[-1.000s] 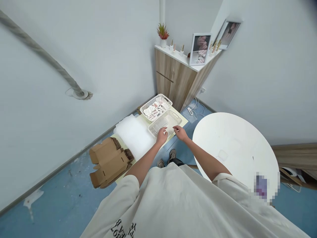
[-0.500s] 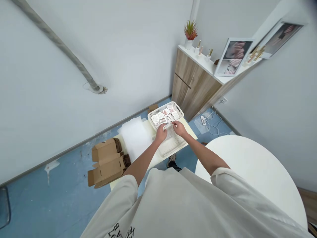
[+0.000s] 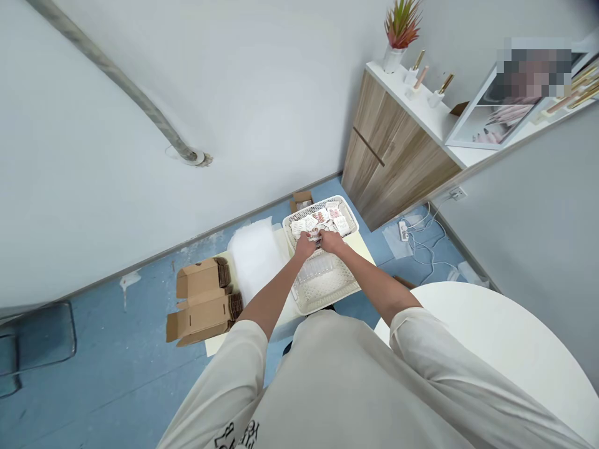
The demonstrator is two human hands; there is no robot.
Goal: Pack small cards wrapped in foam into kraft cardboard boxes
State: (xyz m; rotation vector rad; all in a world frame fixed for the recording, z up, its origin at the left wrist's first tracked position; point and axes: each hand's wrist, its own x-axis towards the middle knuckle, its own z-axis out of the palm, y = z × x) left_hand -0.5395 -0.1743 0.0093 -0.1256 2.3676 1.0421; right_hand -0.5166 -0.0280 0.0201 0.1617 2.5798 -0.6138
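Two white lattice baskets stand on a low pale table (image 3: 362,248). The far basket (image 3: 349,212) holds several small printed packets (image 3: 327,216). The near basket (image 3: 327,290) holds clear plastic pieces. My left hand (image 3: 304,245) and my right hand (image 3: 331,241) meet at the near edge of the far basket, fingers curled down onto the packets. Whether either hand has hold of a packet is too small to tell.
A white foam sheet (image 3: 253,254) lies left of the baskets, with open cardboard boxes (image 3: 201,301) further left. A wooden cabinet (image 3: 397,162) stands at the back right with a plant and frames. A round white table (image 3: 505,355) is at my right. Cables (image 3: 423,243) lie on the blue floor.
Both hands moved from over the near basket forward to the far basket's packets. My head turned left and tilted down, so the baskets sit nearer the middle of the view.
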